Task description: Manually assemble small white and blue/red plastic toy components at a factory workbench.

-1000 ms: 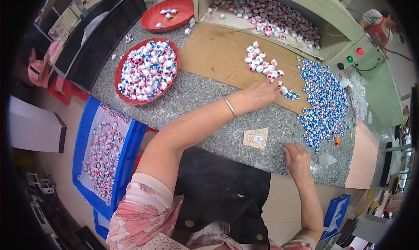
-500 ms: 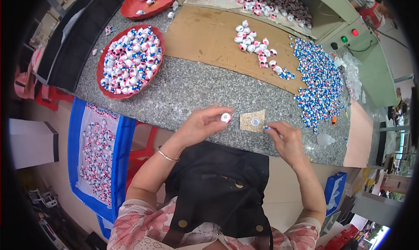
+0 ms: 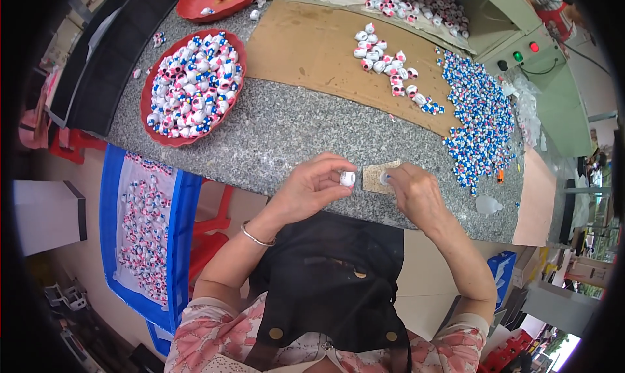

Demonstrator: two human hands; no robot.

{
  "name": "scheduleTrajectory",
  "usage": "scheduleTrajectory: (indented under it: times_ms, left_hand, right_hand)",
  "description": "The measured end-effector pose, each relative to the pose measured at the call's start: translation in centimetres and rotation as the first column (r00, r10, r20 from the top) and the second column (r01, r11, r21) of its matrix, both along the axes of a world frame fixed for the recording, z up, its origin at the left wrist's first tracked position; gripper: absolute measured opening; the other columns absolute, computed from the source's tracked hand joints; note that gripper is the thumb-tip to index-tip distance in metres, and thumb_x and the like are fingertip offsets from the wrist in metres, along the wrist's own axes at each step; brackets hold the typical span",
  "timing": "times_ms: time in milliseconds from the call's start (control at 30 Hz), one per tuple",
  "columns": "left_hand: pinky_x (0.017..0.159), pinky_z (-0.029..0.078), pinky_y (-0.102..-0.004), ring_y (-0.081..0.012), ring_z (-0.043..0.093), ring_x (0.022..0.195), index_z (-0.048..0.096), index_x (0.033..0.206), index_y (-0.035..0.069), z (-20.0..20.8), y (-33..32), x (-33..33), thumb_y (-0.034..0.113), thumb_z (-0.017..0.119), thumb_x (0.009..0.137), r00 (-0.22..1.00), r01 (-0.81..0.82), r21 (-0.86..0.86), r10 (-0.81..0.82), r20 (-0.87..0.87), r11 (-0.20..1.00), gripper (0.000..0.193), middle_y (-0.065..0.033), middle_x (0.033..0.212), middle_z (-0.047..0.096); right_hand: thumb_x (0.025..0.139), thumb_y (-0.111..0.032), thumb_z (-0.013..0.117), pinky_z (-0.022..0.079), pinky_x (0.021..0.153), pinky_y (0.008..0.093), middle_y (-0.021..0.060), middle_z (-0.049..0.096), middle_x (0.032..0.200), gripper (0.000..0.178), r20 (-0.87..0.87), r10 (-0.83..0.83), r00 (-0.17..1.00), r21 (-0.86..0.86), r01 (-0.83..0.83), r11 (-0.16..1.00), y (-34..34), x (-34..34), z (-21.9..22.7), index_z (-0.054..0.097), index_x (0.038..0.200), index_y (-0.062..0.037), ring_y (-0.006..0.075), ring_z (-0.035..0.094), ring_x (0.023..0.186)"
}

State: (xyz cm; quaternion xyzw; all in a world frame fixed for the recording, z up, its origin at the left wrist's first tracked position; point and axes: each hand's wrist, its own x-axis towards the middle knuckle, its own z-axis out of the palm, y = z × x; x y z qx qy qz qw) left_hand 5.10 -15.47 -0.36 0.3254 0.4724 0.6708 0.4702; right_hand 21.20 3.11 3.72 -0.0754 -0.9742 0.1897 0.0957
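Note:
Between the thumb and fingers of my left hand (image 3: 311, 187) is a small white toy figure head (image 3: 347, 178) with a dark and pink edge. My right hand (image 3: 420, 197) is pinched over a tan, speckled block (image 3: 374, 179) that lies on the granite worktop. Its fingertips are at a small round clear dish (image 3: 384, 177) on the block and cover most of it. A tiny blue piece is in this pinch, mostly hidden by the fingers. The head is held just left of the block.
A red scalloped bowl (image 3: 148, 106) heaped with assembled figures stands at left, a second red bowl (image 3: 185, 8) behind it. Loose white heads (image 3: 377, 54) lie on cardboard (image 3: 299, 41). Small blue-and-white parts (image 3: 478, 112) are piled at right, near a green machine (image 3: 566, 93). A blue crate (image 3: 176, 243) stands lower left.
My right hand has moved up and left from beside the block to over the small dish. My left hand has shifted slightly right and turned the head.

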Motion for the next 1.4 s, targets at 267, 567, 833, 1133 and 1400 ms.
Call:
scheduleTrajectory:
  times_ms: [267, 567, 833, 1133, 1400]
  left_hand:
    - [0.082, 0.057, -0.0254, -0.015, 0.065, 0.095, 0.063, 0.113, -0.001, -1.0, 2.4, 2.8, -0.011, 0.067, 0.082, 0.929, -0.193, 0.023, 0.19, -0.316, 0.981, 0.032, -0.0078, 0.106, 0.061]
    - [0.074, 0.055, -0.0274, -0.0181, 0.068, 0.085, 0.066, 0.117, 0.001, -0.4, 2.8, 3.0, -0.005, 0.067, 0.083, 0.86, 0.041, 0.19, 0.062, -0.507, 0.981, 0.034, -0.0131, 0.105, 0.066]
    - [0.07, 0.055, -0.025, -0.0133, 0.066, 0.078, 0.063, 0.123, -0.002, 0.3, 2.1, 2.4, 0.006, 0.054, 0.098, 0.957, 0.29, 0.016, -0.289, -0.034, 0.957, 0.028, -0.0118, 0.101, 0.067]
    - [0.074, 0.055, -0.0253, -0.0117, 0.066, 0.083, 0.061, 0.126, -0.001, -1.0, 2.8, 1.2, 0.017, 0.052, 0.101, 0.873, 0.345, -0.037, -0.306, 0.381, 0.938, 0.032, -0.0091, 0.101, 0.068]
    - [0.077, 0.054, -0.0263, -0.0104, 0.063, 0.086, 0.058, 0.129, 0.0, -0.1, 3.5, 0.1, 0.008, 0.058, 0.097, 0.949, 0.311, -0.096, -0.314, -0.017, 0.946, 0.033, -0.0063, 0.105, 0.067]
  right_hand:
    - [0.088, -0.004, 0.066, 0.053, 0.063, 0.0284, 0.0095, 0.067, 0.078, 0.011, 0.038, -0.347, 0.937, -0.527, 0.314, 0.79, -1.6, 0.8, 0.8, 0.067, 0.098, 0.0019, 0.0176, 0.067, 0.071]
    - [0.088, -0.003, 0.069, 0.052, 0.063, 0.0247, 0.0053, 0.069, 0.081, 0.012, 0.124, -0.336, 0.934, -0.809, 0.291, 0.51, -2.7, 2.6, 2.1, 0.07, 0.099, 0.0, 0.0108, 0.065, 0.071]
    - [0.084, 0.001, 0.07, 0.051, 0.063, 0.0246, 0.0075, 0.068, 0.08, 0.01, -0.062, -0.159, 0.985, -0.624, 0.086, 0.777, -3.2, 2.4, 2.4, 0.071, 0.094, 0.0, 0.0134, 0.066, 0.073]
    - [0.09, -0.001, 0.065, 0.053, 0.066, 0.0238, 0.005, 0.066, 0.088, 0.01, 0.114, -0.275, 0.955, -0.854, 0.235, 0.464, -2.9, 1.2, 0.7, 0.07, 0.098, 0.0016, 0.0099, 0.064, 0.076]
    - [0.088, 0.0, 0.066, 0.056, 0.076, 0.0258, 0.0092, 0.067, 0.095, 0.019, 0.049, -0.279, 0.959, -0.78, 0.211, 0.59, -2.7, 0.1, 0.9, 0.069, 0.107, 0.0011, 0.0145, 0.067, 0.083]
